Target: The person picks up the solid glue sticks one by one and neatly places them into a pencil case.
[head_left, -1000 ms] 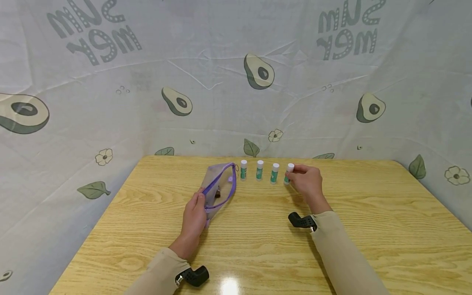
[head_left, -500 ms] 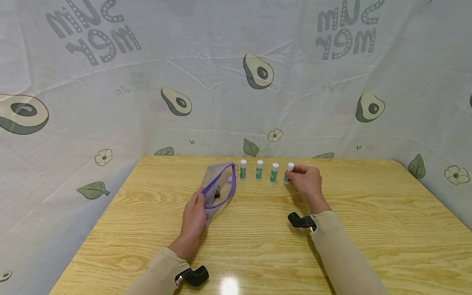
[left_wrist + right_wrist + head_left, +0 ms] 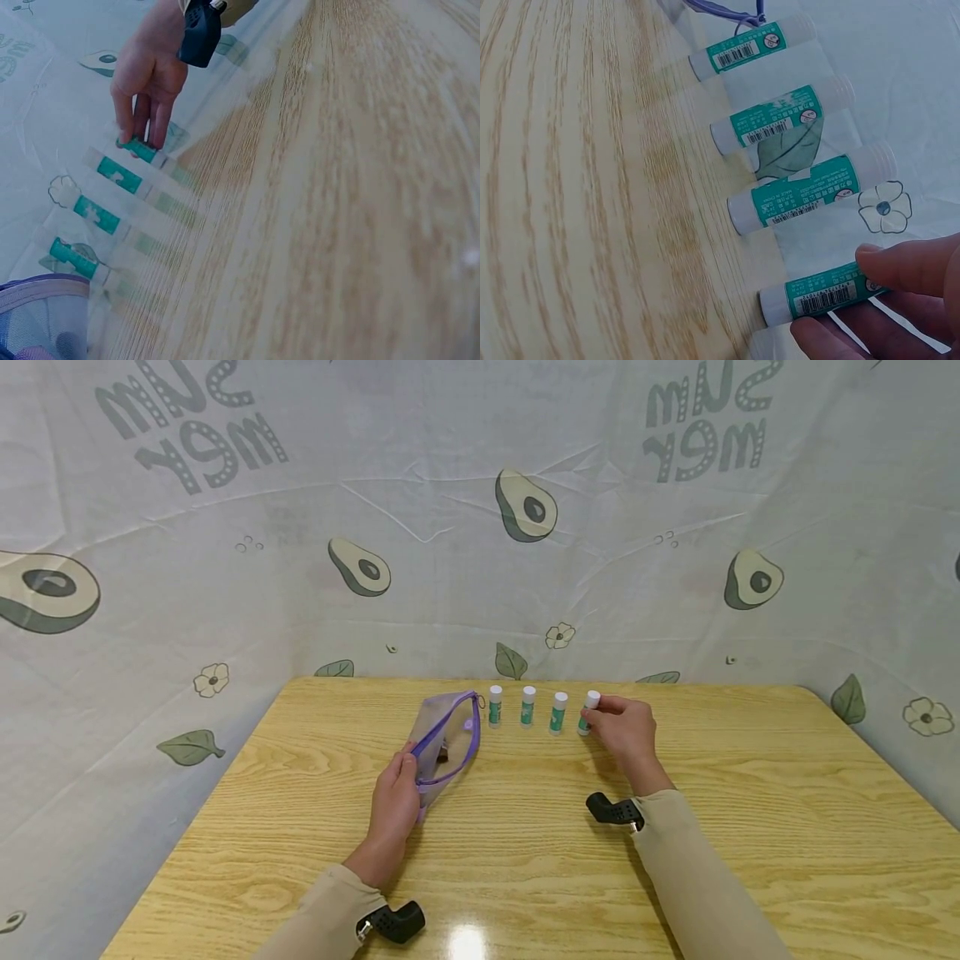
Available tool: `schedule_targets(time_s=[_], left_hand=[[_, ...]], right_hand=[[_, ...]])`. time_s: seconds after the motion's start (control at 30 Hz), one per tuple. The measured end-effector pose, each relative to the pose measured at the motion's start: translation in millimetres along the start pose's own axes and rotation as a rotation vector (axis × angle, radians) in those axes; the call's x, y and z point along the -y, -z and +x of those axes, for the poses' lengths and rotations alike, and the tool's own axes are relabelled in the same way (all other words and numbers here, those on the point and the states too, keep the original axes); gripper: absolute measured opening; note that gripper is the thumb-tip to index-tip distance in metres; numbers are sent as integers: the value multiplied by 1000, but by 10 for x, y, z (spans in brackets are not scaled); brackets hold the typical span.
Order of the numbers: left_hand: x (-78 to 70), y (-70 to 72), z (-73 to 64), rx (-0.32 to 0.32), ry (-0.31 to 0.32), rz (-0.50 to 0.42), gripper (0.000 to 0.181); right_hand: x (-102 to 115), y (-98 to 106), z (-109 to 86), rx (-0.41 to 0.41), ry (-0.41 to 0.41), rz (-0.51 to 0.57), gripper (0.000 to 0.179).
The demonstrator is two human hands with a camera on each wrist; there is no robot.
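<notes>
Left hand (image 3: 393, 793) gripping, thumb uppermost; right hand (image 3: 627, 732) well apart, farther forward, thumb and fingers pinching.

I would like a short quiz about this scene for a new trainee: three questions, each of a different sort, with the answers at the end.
1. How many tubes are in the row on the table?
2. True or false: the purple-edged pouch is zipped shut.
3. Which tube does the right hand hold?
a) the one nearest the pouch
b) the second from the pouch
c) the one farthest from the pouch

Key:
1. Four.
2. False: its mouth is open, and the left hand holds it by one edge.
3. c
</notes>
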State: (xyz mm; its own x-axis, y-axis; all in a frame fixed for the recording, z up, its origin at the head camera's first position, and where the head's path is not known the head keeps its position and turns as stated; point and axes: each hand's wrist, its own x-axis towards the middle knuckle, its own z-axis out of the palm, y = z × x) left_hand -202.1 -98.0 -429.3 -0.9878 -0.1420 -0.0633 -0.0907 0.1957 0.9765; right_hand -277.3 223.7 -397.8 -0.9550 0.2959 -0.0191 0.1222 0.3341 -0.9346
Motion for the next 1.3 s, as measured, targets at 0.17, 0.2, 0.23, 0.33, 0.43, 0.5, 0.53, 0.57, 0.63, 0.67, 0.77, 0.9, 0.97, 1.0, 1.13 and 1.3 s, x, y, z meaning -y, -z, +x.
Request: schedule_targets(time_s=[0.17, 0.2, 0.23, 0.33, 0.43, 0.5, 0.53, 0.57, 0.63, 0.67, 0.77, 0.9, 0.97, 1.0, 1.13, 1.3], left_hand=[[4, 5, -4, 2, 7, -18, 52], [5, 5, -3, 4, 14, -25, 52], [7, 5, -3, 4, 16, -28, 52], [8, 4, -4, 6, 15, -31, 51], [3, 4, -4, 10, 18, -39, 51], [0, 5, -2, 13, 18, -40, 51], [-2, 6, -1, 13, 18, -40, 51], [-3, 7, 1, 12, 17, -38, 51], [-3, 8, 2, 11, 18, -34, 51], [-2, 9, 2, 10, 18, -33, 51], [-1, 10, 1, 9, 19, -32, 51], [1, 13, 0, 8, 26, -36, 51], [4, 15, -2, 6, 30, -36, 51], [4, 16, -3, 6, 31, -37, 51], [5, 18, -2, 9, 32, -40, 51], [-4, 12, 1, 16, 36, -44, 52]], right_hand=[[16, 6, -2, 1, 1, 22, 45], [19, 7, -3, 1, 2, 27, 45], [23, 8, -4, 1, 1, 36, 45], [39, 16, -13, 1, -4, 55, 46], [70, 26, -19, -6, -14, 63, 46], [98, 29, -24, -17, -13, 64, 47], [112, 33, -24, -25, -11, 67, 47], [127, 35, -25, -30, -7, 74, 47], [153, 42, -27, -43, 4, 84, 47], [164, 47, -29, -48, 12, 87, 46], [192, 64, -31, -61, 36, 82, 45], [235, 71, -39, -73, 56, 91, 46], [259, 69, -47, -77, 61, 104, 46], [274, 68, -53, -78, 66, 108, 46], [327, 77, -67, -82, 87, 115, 47], [390, 93, -88, -90, 105, 115, 48]])
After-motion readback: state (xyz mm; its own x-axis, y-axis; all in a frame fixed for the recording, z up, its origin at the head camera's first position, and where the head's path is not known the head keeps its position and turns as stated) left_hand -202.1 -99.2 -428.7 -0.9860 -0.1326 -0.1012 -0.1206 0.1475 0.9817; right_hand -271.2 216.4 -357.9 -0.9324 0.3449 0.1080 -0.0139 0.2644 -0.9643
